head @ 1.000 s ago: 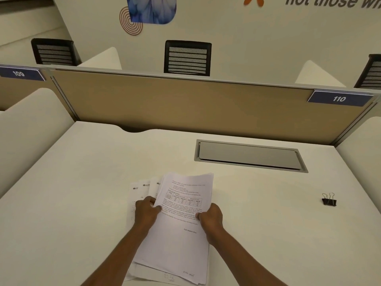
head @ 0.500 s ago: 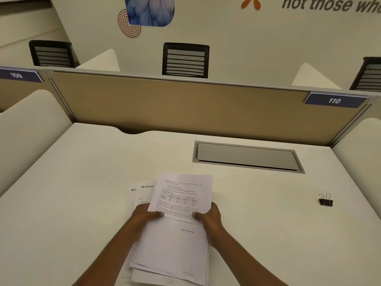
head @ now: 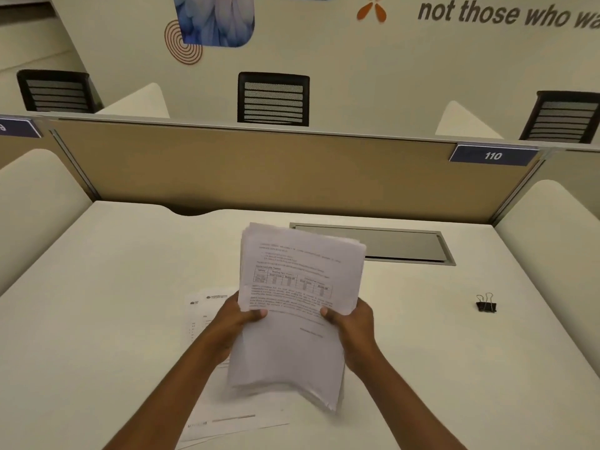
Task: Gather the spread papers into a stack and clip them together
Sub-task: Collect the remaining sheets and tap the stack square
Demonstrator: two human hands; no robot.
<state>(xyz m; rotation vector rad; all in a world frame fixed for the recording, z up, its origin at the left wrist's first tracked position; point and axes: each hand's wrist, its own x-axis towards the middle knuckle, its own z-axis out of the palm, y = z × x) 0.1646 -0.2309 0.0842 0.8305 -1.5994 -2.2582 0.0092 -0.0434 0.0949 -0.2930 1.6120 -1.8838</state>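
Note:
A stack of printed papers is lifted off the white desk, tilted up toward me, its top sheet showing text and a table. My left hand grips its left edge and my right hand grips its right edge, thumbs on top. Two or three loose sheets still lie flat on the desk beneath and to the left, partly hidden by my left arm. A black binder clip sits on the desk far to the right, untouched.
A grey cable-tray lid is set into the desk behind the papers. A tan divider panel with a "110" label closes the back; rounded white side panels flank the desk. Black chairs stand beyond.
Both hands have raised most of the papers off the desk and tilted them upright. A few sheets stayed behind on the desk. The clip has not moved.

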